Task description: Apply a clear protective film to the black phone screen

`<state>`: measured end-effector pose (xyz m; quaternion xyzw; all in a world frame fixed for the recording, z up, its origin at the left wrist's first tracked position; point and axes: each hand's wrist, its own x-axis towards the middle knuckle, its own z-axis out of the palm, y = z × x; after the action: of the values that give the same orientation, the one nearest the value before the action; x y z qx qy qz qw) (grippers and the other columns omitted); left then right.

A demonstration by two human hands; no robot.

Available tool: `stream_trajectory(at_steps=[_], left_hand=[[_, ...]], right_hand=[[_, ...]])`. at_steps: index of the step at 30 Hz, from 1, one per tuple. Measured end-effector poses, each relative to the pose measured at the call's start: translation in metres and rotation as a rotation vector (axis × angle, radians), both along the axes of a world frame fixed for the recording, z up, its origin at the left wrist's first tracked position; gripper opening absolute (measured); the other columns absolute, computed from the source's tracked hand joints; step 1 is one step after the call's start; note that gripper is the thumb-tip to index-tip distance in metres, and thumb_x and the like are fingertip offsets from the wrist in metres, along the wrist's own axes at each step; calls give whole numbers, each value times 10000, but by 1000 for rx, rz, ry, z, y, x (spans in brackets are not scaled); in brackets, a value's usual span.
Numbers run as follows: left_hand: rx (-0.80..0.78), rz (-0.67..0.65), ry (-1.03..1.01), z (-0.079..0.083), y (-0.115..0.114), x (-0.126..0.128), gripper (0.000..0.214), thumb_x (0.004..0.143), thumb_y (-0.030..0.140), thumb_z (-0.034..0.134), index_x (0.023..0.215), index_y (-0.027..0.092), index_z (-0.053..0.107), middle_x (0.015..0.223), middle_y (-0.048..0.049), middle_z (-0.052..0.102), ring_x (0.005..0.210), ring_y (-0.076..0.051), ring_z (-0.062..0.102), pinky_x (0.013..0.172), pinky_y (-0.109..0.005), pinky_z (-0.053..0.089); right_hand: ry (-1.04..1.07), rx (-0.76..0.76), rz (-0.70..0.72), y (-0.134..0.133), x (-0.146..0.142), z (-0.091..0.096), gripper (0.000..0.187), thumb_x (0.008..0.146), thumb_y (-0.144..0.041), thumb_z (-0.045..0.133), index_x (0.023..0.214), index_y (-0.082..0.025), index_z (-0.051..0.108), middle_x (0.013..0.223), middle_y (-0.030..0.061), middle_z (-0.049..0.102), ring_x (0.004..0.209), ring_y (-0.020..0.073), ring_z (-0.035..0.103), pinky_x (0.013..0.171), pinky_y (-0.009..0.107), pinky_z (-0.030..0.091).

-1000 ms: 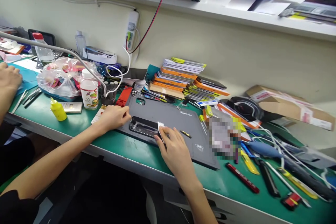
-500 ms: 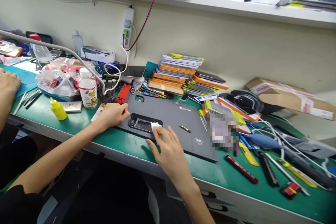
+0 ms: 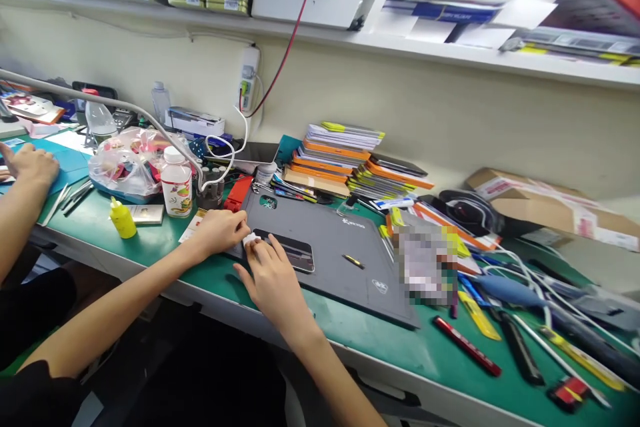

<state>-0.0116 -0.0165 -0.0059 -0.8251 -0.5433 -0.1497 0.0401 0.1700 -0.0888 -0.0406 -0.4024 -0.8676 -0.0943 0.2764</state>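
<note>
A black smartphone (image 3: 295,253) lies flat on a grey work mat (image 3: 330,293), its glossy face reflecting light. At the phone's left end, my right hand (image 3: 273,280) presses a small wad of white tissue (image 3: 251,238) under its fingertips. My left hand (image 3: 223,232) is curled closed right beside that same end, its fingers turned away, so whatever they grip is hidden. A small brass-coloured tool tip (image 3: 354,261) rests on the mat right of the phone.
Behind the mat stands a stack of orange and grey flat packs (image 3: 335,153). Left are a white bottle (image 3: 177,187) and a yellow dropper bottle (image 3: 123,219). Cutters, a red pen (image 3: 467,345) and cables crowd the right. Another person's hand (image 3: 33,163) rests at far left.
My right hand has slid the white tissue leftward along the phone, from its right end to its left end. My left hand stays closed by the phone. The camera view has tilted up slightly.
</note>
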Motion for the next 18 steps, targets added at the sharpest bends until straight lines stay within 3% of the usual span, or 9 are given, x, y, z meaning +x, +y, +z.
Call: stream_trajectory(at_steps=[4,11,18], left_hand=[[19,1,-19,-6,0,0,267,996,309,464,893,199,685,791,-82,756,744,-241,721,648,-294,413],[30,-6,-38,-16,2,-1,281,1014,322,448,937,204,692,801,-80,746,753,-246,717,666,-301,414],[45,-67,58,-7,-2,1,232,1003,273,473,932,180,673,776,-96,724,715,-254,694,634,-304,412]], right_hand=[[-9,75,18,4,18,-4,366,1090,-324,501,1312,-101,687,1193,157,748,1190,275,697,1227,518,444],[19,155,-48,-12,85,-18,300,1079,-306,538,1295,-163,689,1166,118,757,1095,265,721,1175,562,487],[174,27,-101,0,115,-25,317,1073,-397,546,1240,-191,720,1157,108,753,1129,280,715,1108,525,555]])
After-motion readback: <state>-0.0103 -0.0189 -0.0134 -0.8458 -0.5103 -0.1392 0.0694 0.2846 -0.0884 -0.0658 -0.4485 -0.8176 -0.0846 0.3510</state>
